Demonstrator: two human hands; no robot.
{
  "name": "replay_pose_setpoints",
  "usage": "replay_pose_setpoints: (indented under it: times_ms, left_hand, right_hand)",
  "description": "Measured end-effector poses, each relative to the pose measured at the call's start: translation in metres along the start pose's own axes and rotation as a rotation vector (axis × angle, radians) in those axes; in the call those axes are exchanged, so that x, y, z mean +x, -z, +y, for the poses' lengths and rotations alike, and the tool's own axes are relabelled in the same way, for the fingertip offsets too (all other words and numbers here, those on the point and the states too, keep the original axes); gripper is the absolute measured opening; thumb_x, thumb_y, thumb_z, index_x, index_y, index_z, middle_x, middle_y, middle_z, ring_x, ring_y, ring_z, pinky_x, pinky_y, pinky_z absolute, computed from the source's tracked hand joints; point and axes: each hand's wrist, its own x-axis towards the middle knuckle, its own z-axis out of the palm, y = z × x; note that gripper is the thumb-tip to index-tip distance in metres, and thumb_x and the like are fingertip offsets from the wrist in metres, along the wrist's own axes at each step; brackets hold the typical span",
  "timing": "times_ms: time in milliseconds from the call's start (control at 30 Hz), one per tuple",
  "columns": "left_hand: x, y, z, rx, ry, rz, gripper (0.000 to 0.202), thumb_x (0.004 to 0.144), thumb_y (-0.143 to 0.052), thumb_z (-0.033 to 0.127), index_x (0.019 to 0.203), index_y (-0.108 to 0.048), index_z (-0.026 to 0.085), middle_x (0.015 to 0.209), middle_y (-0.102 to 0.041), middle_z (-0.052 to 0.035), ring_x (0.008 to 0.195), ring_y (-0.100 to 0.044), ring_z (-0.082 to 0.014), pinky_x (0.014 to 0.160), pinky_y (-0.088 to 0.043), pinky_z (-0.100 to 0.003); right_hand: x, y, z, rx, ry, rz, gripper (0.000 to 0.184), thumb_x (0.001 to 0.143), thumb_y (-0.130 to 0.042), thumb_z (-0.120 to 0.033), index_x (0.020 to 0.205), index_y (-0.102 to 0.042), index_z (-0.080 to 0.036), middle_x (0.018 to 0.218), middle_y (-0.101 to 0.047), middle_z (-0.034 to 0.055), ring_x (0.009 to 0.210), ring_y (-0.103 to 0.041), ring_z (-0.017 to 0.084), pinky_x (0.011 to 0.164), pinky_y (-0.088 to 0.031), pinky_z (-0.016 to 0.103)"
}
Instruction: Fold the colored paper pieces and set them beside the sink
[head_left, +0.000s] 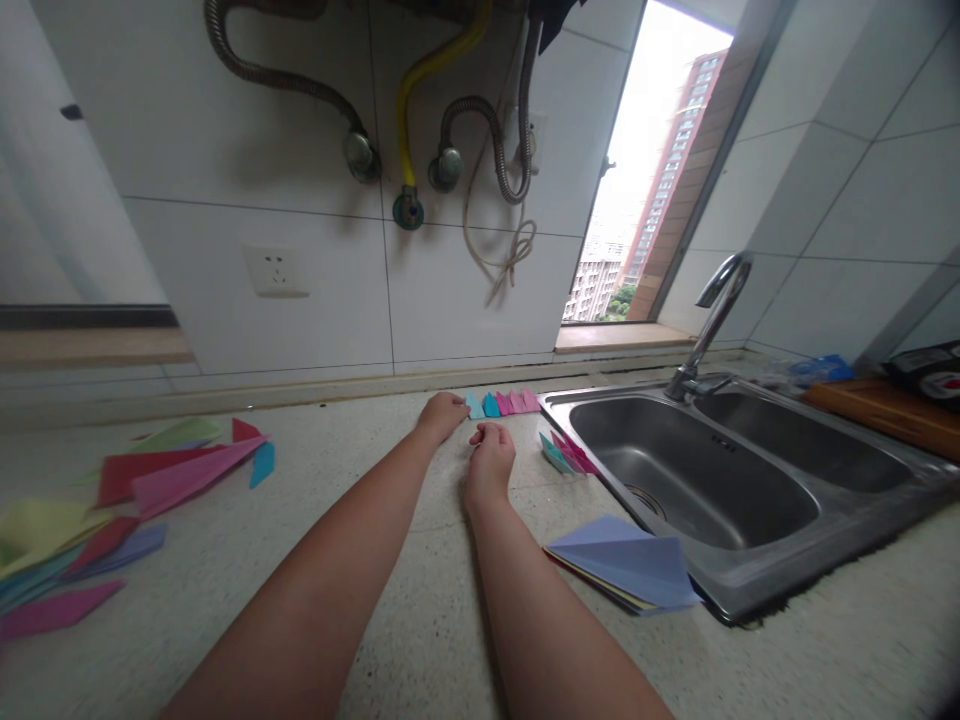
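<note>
Both my arms reach out over a speckled countertop (420, 620). My left hand (442, 413) rests far out near the wall, fingers curled, touching the left end of a row of small folded paper pieces (504, 403) in blue and pink. My right hand (491, 458) lies just nearer, fingers curled into a loose fist; what it holds, if anything, is hidden. A second small cluster of folded teal and pink pieces (566, 453) sits right of my right hand, beside the sink rim.
A double steel sink (720, 480) with a faucet (712, 320) fills the right. A stack of coloured paper sheets (626, 565) overlaps its front-left corner. Loose coloured paper scraps (112, 510) lie at the left. A wooden board (885, 410) lies beyond the sink.
</note>
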Motion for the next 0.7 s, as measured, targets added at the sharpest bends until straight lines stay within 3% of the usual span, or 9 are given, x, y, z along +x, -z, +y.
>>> replay_pose_setpoints:
  times_ms: [200, 367, 700]
  left_hand:
    - [0.0037, 0.0001, 0.0033, 0.037, 0.09, 0.034, 0.039, 0.07, -0.07, 0.051, 0.093, -0.075, 0.02, 0.096, -0.075, -0.0102, 0.088, -0.067, -0.0215, 0.071, -0.043, -0.026]
    - [0.0046, -0.0001, 0.0079, 0.06, 0.118, 0.037, 0.027, 0.07, -0.07, 0.044, 0.086, -0.076, 0.023, 0.09, -0.076, -0.009, 0.084, -0.067, -0.021, 0.068, -0.042, -0.026]
    - [0.0068, -0.0012, 0.0094, 0.077, 0.16, 0.054, 0.023, 0.069, -0.067, 0.035, 0.087, -0.076, 0.023, 0.09, -0.075, -0.01, 0.082, -0.067, -0.0228, 0.063, -0.042, -0.027]
  right_hand:
    - [0.0004, -0.001, 0.0004, -0.001, -0.015, -0.008, 0.019, 0.078, -0.048, -0.032, 0.076, -0.06, -0.018, 0.058, -0.053, -0.0046, 0.047, -0.039, 0.011, 0.047, -0.028, 0.025]
    - [0.0009, -0.002, 0.0009, 0.002, -0.02, -0.02, 0.019, 0.078, -0.047, -0.03, 0.076, -0.061, -0.018, 0.057, -0.052, -0.005, 0.047, -0.038, 0.011, 0.046, -0.028, 0.025]
    - [0.0025, -0.0021, 0.0057, 0.024, -0.015, -0.043, 0.017, 0.077, -0.048, -0.03, 0.077, -0.061, -0.018, 0.058, -0.053, -0.005, 0.046, -0.038, 0.011, 0.045, -0.027, 0.025]
